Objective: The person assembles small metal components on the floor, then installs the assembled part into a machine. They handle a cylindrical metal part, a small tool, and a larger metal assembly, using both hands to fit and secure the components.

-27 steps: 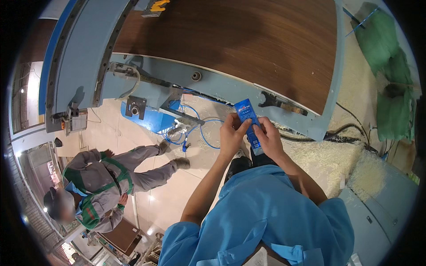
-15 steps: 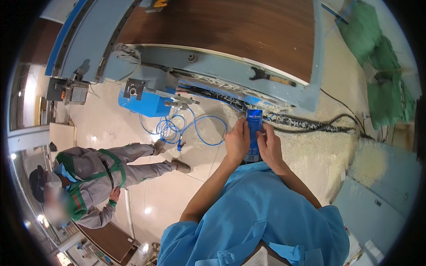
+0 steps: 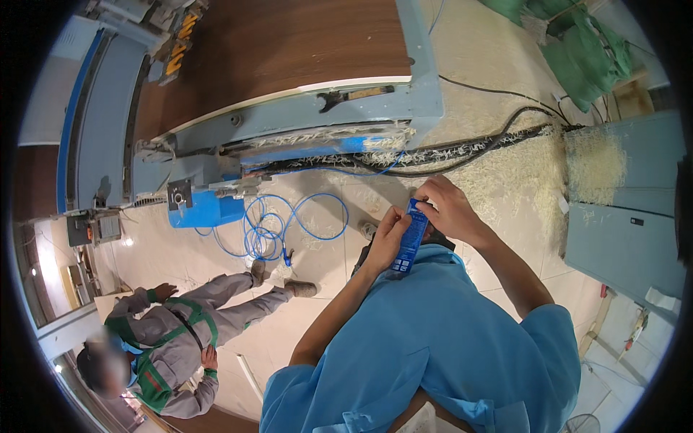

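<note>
A narrow blue box, printed on its face, is held upright in front of my blue shirt. My left hand grips its left side, with the thumb over the front. At the top end, my right hand closes its thumb and fingers on the box's upper corner. Whether the top flap is lifted cannot be made out behind the fingers.
Ahead stands a machine with a brown board on its bed. An open-ended wrench lies on its edge. Coiled blue hose and black cables lie on the shaving-strewn floor. A co-worker stands left; a grey cabinet stands right.
My view has turned rightward. The box now tilts and sits lower against my shirt; my right hand has moved from its side to its top end. The co-worker's other hand has come into sight.
</note>
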The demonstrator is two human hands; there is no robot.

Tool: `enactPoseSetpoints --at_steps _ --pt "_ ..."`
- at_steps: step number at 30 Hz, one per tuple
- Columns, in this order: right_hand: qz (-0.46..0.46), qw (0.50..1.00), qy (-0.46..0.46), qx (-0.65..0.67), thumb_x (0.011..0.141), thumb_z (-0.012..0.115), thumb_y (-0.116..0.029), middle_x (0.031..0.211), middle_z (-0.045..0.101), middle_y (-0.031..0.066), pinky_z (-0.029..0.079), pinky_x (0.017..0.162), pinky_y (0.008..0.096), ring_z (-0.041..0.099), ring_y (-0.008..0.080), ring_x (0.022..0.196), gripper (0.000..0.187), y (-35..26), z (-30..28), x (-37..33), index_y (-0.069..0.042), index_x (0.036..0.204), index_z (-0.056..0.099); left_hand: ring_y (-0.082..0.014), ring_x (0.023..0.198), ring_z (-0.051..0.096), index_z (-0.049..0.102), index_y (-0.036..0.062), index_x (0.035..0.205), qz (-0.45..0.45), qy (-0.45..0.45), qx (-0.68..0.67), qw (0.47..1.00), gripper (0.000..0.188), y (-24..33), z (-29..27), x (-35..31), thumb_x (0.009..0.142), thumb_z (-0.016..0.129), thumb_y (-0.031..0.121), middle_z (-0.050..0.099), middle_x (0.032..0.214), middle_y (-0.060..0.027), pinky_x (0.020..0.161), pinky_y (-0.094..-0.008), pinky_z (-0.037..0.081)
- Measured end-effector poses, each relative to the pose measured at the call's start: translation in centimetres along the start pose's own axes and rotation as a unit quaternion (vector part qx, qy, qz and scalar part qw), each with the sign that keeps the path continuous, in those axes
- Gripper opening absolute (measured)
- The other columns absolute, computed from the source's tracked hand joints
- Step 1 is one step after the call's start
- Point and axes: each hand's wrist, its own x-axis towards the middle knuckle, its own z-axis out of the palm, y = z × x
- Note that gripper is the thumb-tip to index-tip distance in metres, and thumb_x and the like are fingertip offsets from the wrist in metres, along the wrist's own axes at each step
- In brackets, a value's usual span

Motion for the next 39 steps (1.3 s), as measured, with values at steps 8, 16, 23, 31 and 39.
enactPoseSetpoints --at_steps 8,16,23,31,39 --pt "0.109 0.985 -0.034 0.134 0.088 0.072 -0.008 0.091 0.064 0.0126 0.053 0.075 0.0397 0.068 0.0274 0.084 0.013 5.7 -8.3 -3.8 -0.003 0.096 0.063 -0.0120 0.080 0.058 0.054 0.0058 0.125 -0.110 -0.110 0.115 0.981 0.059 -1.1 8.2 4.7 0.109 0.032 0.058 0.063 0.100 -0.0065 0.070 -0.0268 0.051" --pt "0.252 0.897 -0.123 0.342 0.092 0.071 -0.006 0.087 0.070 0.0099 0.052 0.068 0.0302 0.067 0.0156 0.075 0.009 14.9 -15.0 -6.9 0.001 0.094 0.065 -0.0102 0.074 0.052 0.057 0.0031 0.133 -0.230 -0.148 0.080 0.959 0.075 -4.8 14.7 10.4 0.106 0.027 0.066 0.058 0.090 -0.0029 0.066 -0.0259 0.047" --pt "0.245 0.904 -0.122 0.327 0.091 0.070 -0.009 0.088 0.071 0.0079 0.053 0.077 0.0324 0.067 0.0156 0.084 0.011 18.3 -17.8 -7.7 0.001 0.098 0.069 -0.0101 0.068 0.049 0.059 0.0014 0.128 -0.264 -0.125 0.054 0.955 0.072 -6.4 18.1 12.6 0.108 0.026 0.063 0.057 0.085 -0.0031 0.061 -0.0252 0.044" --pt "0.077 0.989 -0.123 0.015 0.086 0.067 -0.016 0.086 0.068 0.0124 0.055 0.077 0.0393 0.069 0.0310 0.083 0.014 16.8 -19.1 -8.0 -0.006 0.096 0.067 -0.0111 0.073 0.055 0.062 0.0061 0.117 -0.267 -0.105 0.052 0.956 0.065 -6.5 18.4 12.9 0.108 0.031 0.063 0.061 0.089 -0.0030 0.065 -0.0272 0.049" --pt "0.022 0.982 -0.027 -0.187 0.081 0.065 -0.018 0.081 0.065 0.0129 0.057 0.064 0.0423 0.070 0.0311 0.078 0.015 15.6 -16.8 -8.7 -0.004 0.086 0.061 -0.0107 0.072 0.056 0.062 0.0077 0.101 -0.230 -0.068 0.116 0.964 0.059 -6.8 19.3 12.8 0.109 0.035 0.059 0.062 0.087 -0.0028 0.067 -0.0277 0.049"
